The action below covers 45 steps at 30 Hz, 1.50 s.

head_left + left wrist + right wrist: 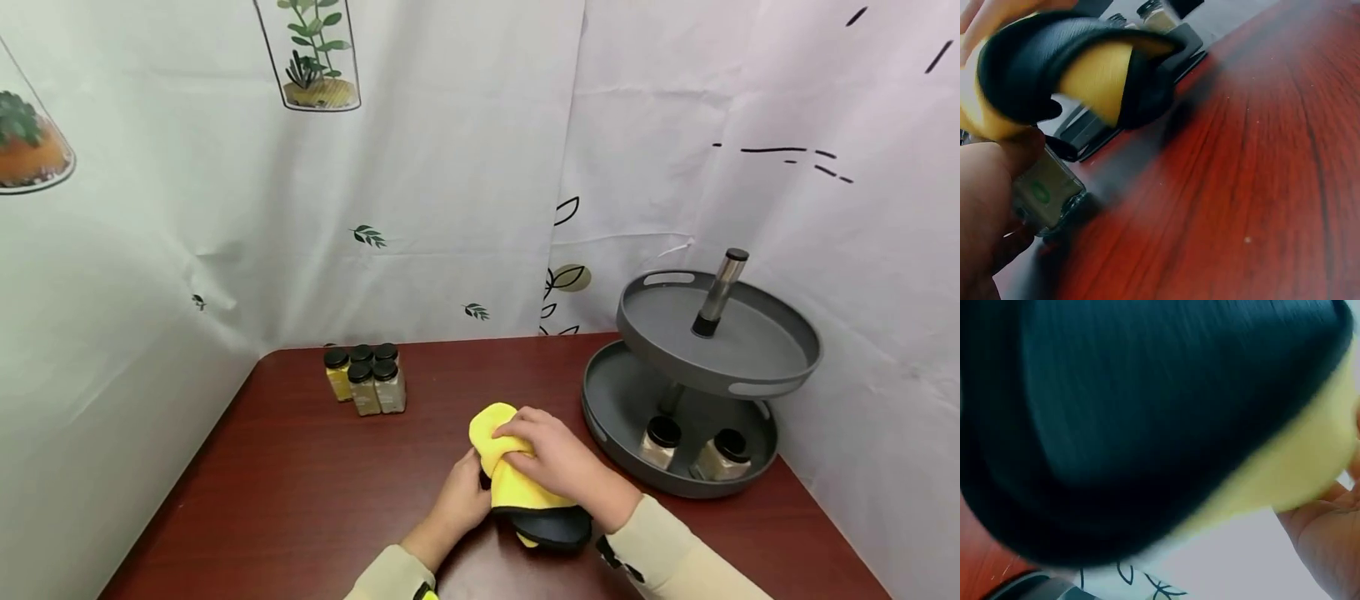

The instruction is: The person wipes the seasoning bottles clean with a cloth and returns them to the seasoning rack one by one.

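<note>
In the head view my left hand [461,504] is low over the middle of the table, gripping a small square clear jar [1047,190]. Cloth and fingers hide most of this jar from the head camera; the left wrist view shows its side with a green mark. My right hand [558,458] grips a yellow cloth [525,490] with a dark grey back and black edging, bunched over the jar's top. The cloth's loose end hangs toward the table's front, its dark side [1166,394] filling much of the right wrist view.
A grey two-tier round tray [637,354] with a metal post stands at the right; two black-lidded jars [658,446] sit on its lower tier. Several similar jars [367,387] cluster at the back left of the red-brown table [300,500]. White printed fabric [450,167] hangs behind.
</note>
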### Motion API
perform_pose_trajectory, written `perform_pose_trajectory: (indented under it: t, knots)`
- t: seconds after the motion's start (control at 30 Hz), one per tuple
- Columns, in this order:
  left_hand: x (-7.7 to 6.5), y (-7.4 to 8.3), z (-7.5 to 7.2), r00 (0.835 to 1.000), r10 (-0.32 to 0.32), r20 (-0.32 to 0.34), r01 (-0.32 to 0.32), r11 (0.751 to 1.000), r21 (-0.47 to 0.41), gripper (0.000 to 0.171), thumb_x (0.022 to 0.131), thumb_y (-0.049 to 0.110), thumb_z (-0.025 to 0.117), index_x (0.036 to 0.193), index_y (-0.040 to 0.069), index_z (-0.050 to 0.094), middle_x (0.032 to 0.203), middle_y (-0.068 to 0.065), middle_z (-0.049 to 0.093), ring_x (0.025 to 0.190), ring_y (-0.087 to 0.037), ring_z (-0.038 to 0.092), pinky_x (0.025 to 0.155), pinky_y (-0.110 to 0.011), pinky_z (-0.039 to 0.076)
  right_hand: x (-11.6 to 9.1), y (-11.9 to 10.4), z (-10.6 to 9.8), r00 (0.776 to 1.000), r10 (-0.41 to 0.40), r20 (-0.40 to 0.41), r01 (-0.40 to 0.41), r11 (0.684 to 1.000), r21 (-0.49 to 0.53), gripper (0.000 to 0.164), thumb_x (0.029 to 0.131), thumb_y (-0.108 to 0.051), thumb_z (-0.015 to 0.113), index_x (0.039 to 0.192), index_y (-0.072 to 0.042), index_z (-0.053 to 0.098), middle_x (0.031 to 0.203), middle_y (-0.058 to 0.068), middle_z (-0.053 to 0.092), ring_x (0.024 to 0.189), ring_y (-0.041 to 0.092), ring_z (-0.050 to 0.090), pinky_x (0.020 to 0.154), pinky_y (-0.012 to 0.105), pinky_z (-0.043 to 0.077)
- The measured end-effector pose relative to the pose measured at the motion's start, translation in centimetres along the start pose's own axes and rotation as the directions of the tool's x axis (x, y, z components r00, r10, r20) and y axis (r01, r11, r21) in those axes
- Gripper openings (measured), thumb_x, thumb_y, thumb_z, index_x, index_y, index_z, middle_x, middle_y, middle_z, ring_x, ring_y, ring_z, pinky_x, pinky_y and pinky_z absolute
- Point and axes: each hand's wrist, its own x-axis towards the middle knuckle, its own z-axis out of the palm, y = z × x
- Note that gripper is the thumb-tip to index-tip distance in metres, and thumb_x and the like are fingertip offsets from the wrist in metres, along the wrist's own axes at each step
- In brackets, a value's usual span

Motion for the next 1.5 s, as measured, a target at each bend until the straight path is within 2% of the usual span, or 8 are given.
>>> perform_pose_trajectory:
  t: [0.2, 0.37, 0.47, 0.7, 1.0, 1.17, 1.33, 1.5]
  knots:
    - [0.2, -0.3, -0.1, 0.997, 0.074, 0.011, -0.074, 0.997, -0.005, 0.043, 0.077, 0.019, 0.07, 0.117, 0.016, 0.055, 0.111, 0.002, 0.054, 0.101, -0.012, 0.054, 0.083, -0.031, 0.047, 0.7, -0.4, -0.1, 0.993, 0.117, 0.025, -0.115, 0.991, -0.069, 0.021, 0.082, -0.017, 0.065, 0.103, -0.015, 0.066, 0.092, -0.007, 0.052, 0.079, 0.008, 0.052, 0.068, 0.023, 0.046]
    - [0.1, -0.2, -0.3, 0.999, 0.042, -0.004, -0.042, 0.999, 0.015, 0.048, 0.072, 0.014, 0.072, 0.117, 0.013, 0.055, 0.109, 0.003, 0.056, 0.097, -0.01, 0.055, 0.081, -0.03, 0.048, 0.6, -1.4, -0.5, 0.992, 0.048, 0.12, -0.034, 0.993, -0.117, 0.018, 0.082, -0.015, 0.064, 0.099, -0.015, 0.068, 0.088, -0.008, 0.049, 0.079, 0.009, 0.047, 0.069, 0.023, 0.044]
    - [0.1, -0.2, -0.3, 0.999, 0.049, -0.013, -0.049, 0.998, 0.041, 0.044, 0.076, 0.018, 0.073, 0.116, 0.011, 0.056, 0.109, 0.0, 0.058, 0.099, -0.012, 0.055, 0.083, -0.031, 0.047, 1.2, -1.5, 0.1, 0.994, 0.035, 0.102, -0.023, 0.992, -0.121, 0.018, 0.083, -0.015, 0.063, 0.1, -0.014, 0.068, 0.088, -0.006, 0.049, 0.079, 0.01, 0.048, 0.07, 0.024, 0.044]
    - [0.2, -0.3, -0.1, 0.997, 0.07, 0.023, -0.07, 0.997, -0.031, 0.044, 0.076, 0.014, 0.071, 0.117, 0.017, 0.055, 0.099, 0.008, 0.052, 0.092, -0.006, 0.054, 0.079, -0.025, 0.049, 0.5, 0.6, -0.3, 0.977, 0.21, 0.045, -0.21, 0.978, -0.007, 0.018, 0.084, -0.018, 0.065, 0.101, -0.014, 0.066, 0.089, -0.008, 0.052, 0.074, 0.007, 0.051, 0.063, 0.023, 0.046]
    - [0.1, 0.1, -0.2, 0.999, 0.053, -0.013, -0.052, 0.996, 0.07, 0.043, 0.077, 0.02, 0.072, 0.117, 0.012, 0.056, 0.111, 0.0, 0.057, 0.1, -0.012, 0.055, 0.083, -0.031, 0.047, 0.8, -1.2, 0.3, 0.997, 0.061, 0.039, -0.056, 0.989, -0.134, 0.019, 0.08, -0.016, 0.066, 0.099, -0.016, 0.069, 0.09, -0.007, 0.053, 0.081, 0.01, 0.051, 0.071, 0.026, 0.045]
    - [0.1, 0.0, -0.2, 0.997, 0.078, 0.006, -0.078, 0.995, 0.055, 0.041, 0.077, 0.016, 0.07, 0.115, 0.018, 0.056, 0.101, 0.007, 0.053, 0.092, -0.007, 0.054, 0.079, -0.027, 0.047, 0.7, 0.9, 0.2, 0.982, 0.189, 0.008, -0.189, 0.982, 0.007, 0.018, 0.082, -0.019, 0.067, 0.1, -0.019, 0.065, 0.092, -0.008, 0.055, 0.077, 0.008, 0.053, 0.066, 0.024, 0.047]
    - [0.0, 0.3, -0.2, 0.999, 0.044, 0.031, -0.045, 0.999, 0.03, 0.049, 0.075, 0.019, 0.073, 0.12, 0.017, 0.054, 0.096, 0.009, 0.05, 0.086, -0.005, 0.053, 0.076, -0.025, 0.047, -1.1, 3.0, 0.3, 0.96, 0.261, 0.101, -0.279, 0.925, 0.258, 0.02, 0.082, -0.009, 0.065, 0.096, -0.021, 0.057, 0.092, -0.003, 0.055, 0.072, 0.013, 0.054, 0.058, 0.027, 0.048]
    - [-0.1, 0.5, -0.3, 0.999, 0.036, 0.04, -0.037, 0.999, 0.036, 0.052, 0.078, 0.029, 0.072, 0.123, 0.015, 0.052, 0.099, 0.008, 0.051, 0.088, -0.005, 0.053, 0.077, -0.026, 0.047, -2.0, 4.5, 2.5, 0.949, 0.271, 0.159, -0.298, 0.937, 0.181, 0.028, 0.066, -0.002, 0.069, 0.086, -0.018, 0.058, 0.076, -0.007, 0.055, 0.062, 0.009, 0.05, 0.052, 0.024, 0.043]
